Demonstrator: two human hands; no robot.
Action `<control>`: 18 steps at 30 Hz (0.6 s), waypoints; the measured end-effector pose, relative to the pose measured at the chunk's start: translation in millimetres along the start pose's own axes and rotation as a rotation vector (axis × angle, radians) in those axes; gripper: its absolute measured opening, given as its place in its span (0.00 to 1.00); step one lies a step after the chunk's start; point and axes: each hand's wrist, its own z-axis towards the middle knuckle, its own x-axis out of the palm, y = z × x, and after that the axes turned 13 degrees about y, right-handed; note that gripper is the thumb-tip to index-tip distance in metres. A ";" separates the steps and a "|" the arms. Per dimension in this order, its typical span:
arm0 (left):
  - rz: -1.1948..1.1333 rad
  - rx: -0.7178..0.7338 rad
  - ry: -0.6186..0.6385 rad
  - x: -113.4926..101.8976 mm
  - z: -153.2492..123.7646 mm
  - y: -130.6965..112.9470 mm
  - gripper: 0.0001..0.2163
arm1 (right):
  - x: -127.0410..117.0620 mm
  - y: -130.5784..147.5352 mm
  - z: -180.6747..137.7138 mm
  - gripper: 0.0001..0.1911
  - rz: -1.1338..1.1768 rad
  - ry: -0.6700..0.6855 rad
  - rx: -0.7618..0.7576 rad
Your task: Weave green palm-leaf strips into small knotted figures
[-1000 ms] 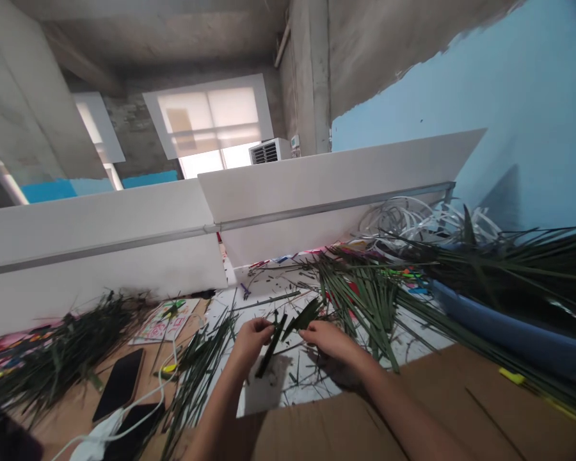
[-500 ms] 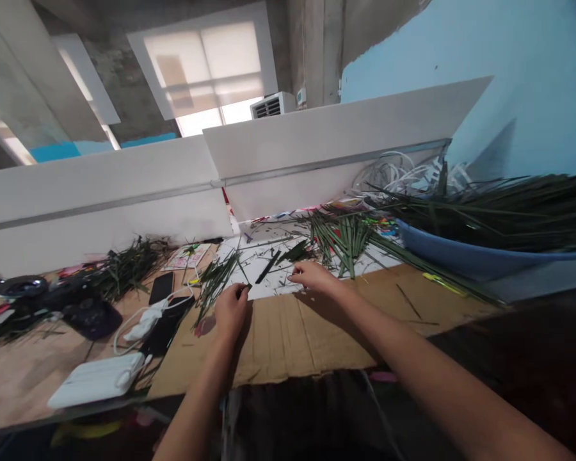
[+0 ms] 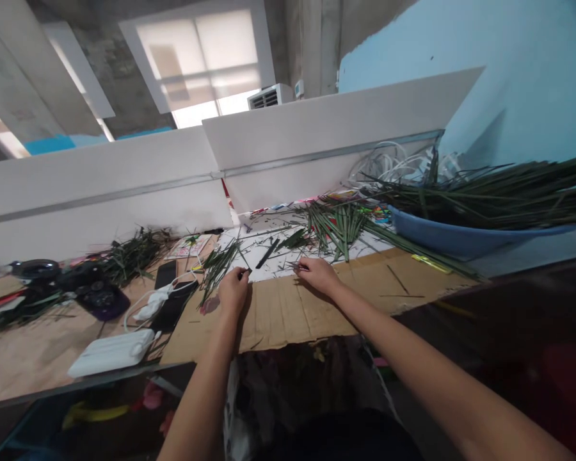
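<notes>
My left hand (image 3: 233,289) is closed in a pinch at the cardboard's far edge, with a small dark green bit, apparently leaf, at its fingertips. My right hand (image 3: 318,275) pinches a thin dark pointed thing (image 3: 294,265); its kind is too small to tell. Between and beyond the hands, a dark flat strip (image 3: 267,253) lies on a white sheet (image 3: 255,274) strewn with leaf scraps. Cut green leaf strips (image 3: 219,264) lie by my left hand. A fanned bundle of long green leaves (image 3: 342,230) lies beyond my right hand.
Cardboard (image 3: 278,314) covers the table's front edge. On the right stands a blue basin (image 3: 441,232) heaped with long leaves, near a yellow cutter-like tool (image 3: 432,263). Leftward are a white power bank-like box (image 3: 110,353), cables, a phone (image 3: 166,274) and a dark game controller-like object (image 3: 98,288).
The camera view has shifted slightly. Both hands stay near the same places on the table, and the thin pointed thing in my right hand now shows more clearly.
</notes>
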 end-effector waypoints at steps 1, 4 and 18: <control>-0.010 -0.003 -0.001 -0.4 0.2 0.6 0.11 | -0.3 0.6 -0.3 0.09 -0.011 0.003 0.003; -0.037 -0.006 -0.002 -1.0 0.8 2.3 0.11 | -0.8 1.6 -0.6 0.10 -0.040 0.013 0.012; -0.153 -0.040 0.002 -3.4 0.0 5.7 0.10 | 2.7 7.0 0.4 0.10 -0.132 0.026 0.038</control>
